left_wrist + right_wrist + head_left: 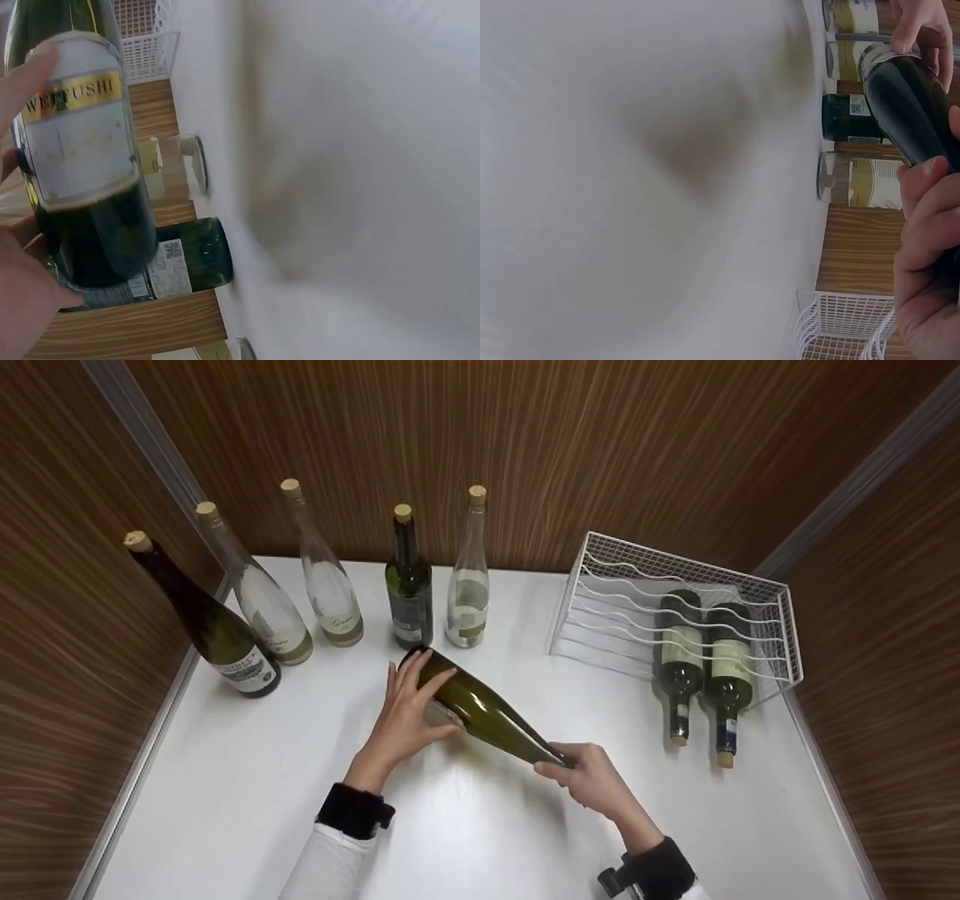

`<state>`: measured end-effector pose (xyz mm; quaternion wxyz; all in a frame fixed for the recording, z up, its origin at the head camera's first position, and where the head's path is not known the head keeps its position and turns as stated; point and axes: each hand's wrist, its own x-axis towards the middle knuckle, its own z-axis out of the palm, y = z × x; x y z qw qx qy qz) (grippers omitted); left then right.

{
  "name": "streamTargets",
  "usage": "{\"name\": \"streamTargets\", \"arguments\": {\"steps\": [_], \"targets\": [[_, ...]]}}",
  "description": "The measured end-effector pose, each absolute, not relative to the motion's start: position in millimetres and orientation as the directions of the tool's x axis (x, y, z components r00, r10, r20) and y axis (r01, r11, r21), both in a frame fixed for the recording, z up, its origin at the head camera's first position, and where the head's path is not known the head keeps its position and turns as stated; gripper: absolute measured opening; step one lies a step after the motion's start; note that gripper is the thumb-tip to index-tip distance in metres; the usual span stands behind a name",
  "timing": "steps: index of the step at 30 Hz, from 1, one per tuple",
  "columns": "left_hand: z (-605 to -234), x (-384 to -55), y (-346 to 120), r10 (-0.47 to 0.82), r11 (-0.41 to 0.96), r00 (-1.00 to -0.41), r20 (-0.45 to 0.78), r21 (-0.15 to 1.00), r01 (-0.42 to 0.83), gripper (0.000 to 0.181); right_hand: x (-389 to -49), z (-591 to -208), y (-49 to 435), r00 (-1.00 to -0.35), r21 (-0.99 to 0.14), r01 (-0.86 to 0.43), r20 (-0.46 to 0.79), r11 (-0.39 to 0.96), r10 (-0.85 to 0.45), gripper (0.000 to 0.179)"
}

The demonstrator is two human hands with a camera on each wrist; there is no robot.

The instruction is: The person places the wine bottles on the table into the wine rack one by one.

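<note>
A green wine bottle [484,709] is held tilted above the white table, its base up to the left and its neck down to the right. My left hand [407,712] grips it near the base, fingers spread over the glass and thumb on the near side. With curled fingers, my right hand [592,780] holds the neck, hiding the mouth. The left wrist view shows the bottle's pale label [82,142] with a gold band. In the right wrist view the right hand's fingers [926,217] wrap the neck.
A white wire rack [600,622] stands at the right; two corked dark bottles [681,660] lie in it, necks toward me. Along the back left stand several corked bottles, among them a dark one [232,645], a green one [409,585] and a clear one [469,592]. Wood-grain panels [525,457] enclose the table [247,780].
</note>
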<state>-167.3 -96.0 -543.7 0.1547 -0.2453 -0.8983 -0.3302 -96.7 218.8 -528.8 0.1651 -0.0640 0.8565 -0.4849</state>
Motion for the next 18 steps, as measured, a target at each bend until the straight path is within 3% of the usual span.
{"name": "streamTargets", "arguments": {"steps": [9, 18], "targets": [[-547, -165, -95, 0.266, 0.637, -0.888, 0.375, 0.624, 0.454, 0.070, -81, -529, 235, -0.926, -0.914, 0.212, -0.301, 0.347, -0.229, 0.054], [-555, -162, -86, 0.272, 0.616, -0.908, 0.319, 0.667, 0.419, 0.063, -69, -532, 250, -0.930, -0.904, 0.272, -0.336, 0.330, -0.152, 0.037]]}}
